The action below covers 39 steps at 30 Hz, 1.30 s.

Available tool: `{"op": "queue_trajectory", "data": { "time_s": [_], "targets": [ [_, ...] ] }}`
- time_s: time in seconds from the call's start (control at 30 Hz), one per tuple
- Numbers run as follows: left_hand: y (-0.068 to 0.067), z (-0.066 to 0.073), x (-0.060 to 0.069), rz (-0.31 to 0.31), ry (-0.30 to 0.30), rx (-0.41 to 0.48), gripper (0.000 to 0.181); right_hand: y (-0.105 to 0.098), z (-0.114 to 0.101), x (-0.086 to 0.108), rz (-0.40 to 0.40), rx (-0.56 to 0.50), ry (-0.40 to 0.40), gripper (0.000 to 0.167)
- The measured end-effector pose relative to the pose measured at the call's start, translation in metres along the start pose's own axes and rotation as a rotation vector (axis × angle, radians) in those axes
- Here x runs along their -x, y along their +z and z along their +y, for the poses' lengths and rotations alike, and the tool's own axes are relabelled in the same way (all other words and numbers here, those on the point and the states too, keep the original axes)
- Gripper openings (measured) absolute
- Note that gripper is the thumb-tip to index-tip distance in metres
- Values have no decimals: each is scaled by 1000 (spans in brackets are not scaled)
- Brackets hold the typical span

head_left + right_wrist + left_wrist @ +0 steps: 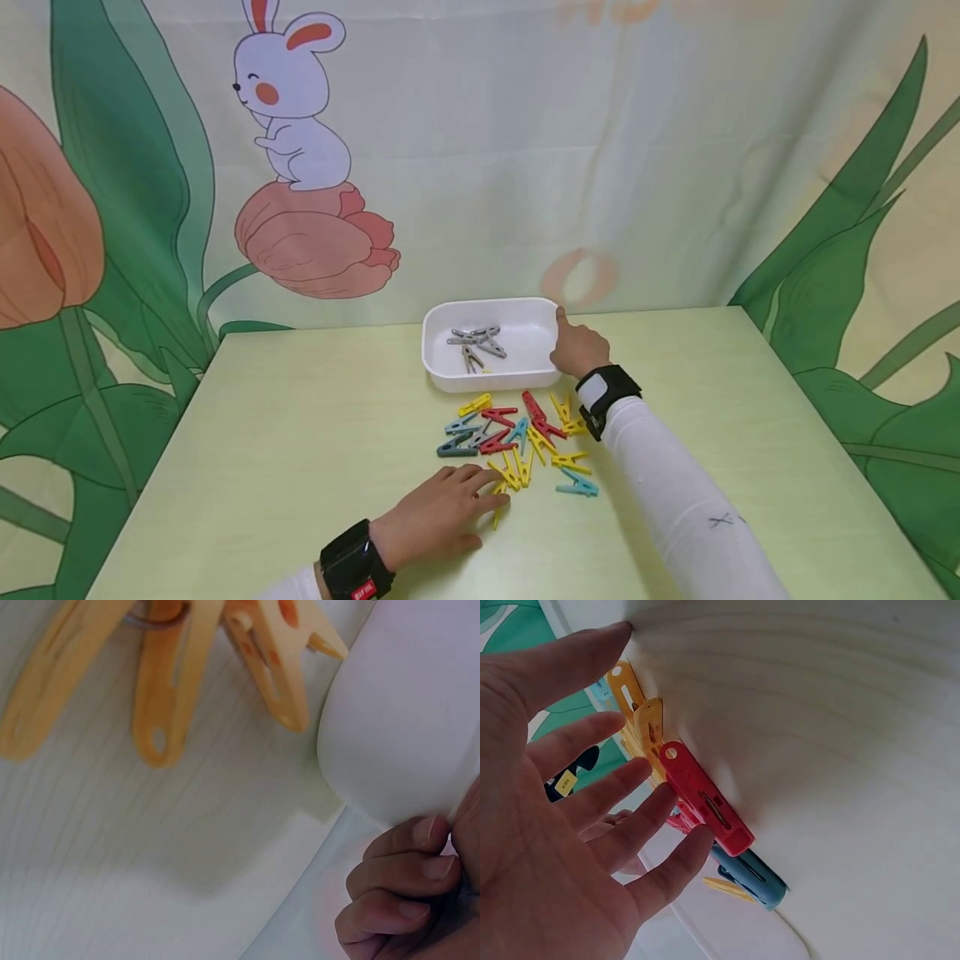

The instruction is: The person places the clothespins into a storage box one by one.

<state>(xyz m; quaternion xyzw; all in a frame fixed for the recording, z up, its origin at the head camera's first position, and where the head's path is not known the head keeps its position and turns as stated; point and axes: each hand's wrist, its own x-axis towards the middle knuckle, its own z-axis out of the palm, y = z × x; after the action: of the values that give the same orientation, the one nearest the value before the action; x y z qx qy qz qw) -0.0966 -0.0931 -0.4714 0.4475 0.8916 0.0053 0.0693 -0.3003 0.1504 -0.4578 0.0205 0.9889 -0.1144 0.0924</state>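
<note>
My left hand (442,512) is at the near edge of a pile of clothespins, its fingers loosely spread. Its fingertips are over a yellow clothespin (497,517); whether they touch it I cannot tell. In the left wrist view, a red clothespin (709,799) and a dark blue one (754,879) lie beyond the fingers. My right hand (581,348) holds the right end of a white plastic box (491,383), with fingers curled at its wall in the right wrist view. Several grey clothespins (491,347) lie inside the box, toward its left side.
Loose red, blue, yellow, grey and dark green clothespins lie on the pale wooden table (322,417) in front of the box. Close to the right wrist are yellow clothespins (161,697). A printed curtain (480,167) hangs behind the table's back edge.
</note>
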Motion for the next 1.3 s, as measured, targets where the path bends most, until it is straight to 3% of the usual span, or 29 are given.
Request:
{"op": "queue_trajectory", "data": {
  "time_s": [0.27, 0.5, 0.67, 0.97, 1.17, 1.3],
  "targets": [
    [3, -4, -1, 57, 35, -16, 40, -1, 2, -1, 0, -8, 11, 82],
    [3, -6, -2, 40, 50, 28, 34, 0, 3, -1, -2, -14, 19, 82],
    [3, -6, -2, 28, 51, 36, 33, 1, 2, -2, 0, -12, 14, 82],
    [6, -8, -3, 75, 63, -38, 32, 4, 2, -4, 8, -12, 12, 82],
    [4, -6, -2, 32, 25, -5, 39, 5, 2, -5, 18, -20, 14, 83],
    [4, -6, -1, 47, 55, -22, 34, 6, 3, -5, 16, -31, 20, 83]
  ]
}}
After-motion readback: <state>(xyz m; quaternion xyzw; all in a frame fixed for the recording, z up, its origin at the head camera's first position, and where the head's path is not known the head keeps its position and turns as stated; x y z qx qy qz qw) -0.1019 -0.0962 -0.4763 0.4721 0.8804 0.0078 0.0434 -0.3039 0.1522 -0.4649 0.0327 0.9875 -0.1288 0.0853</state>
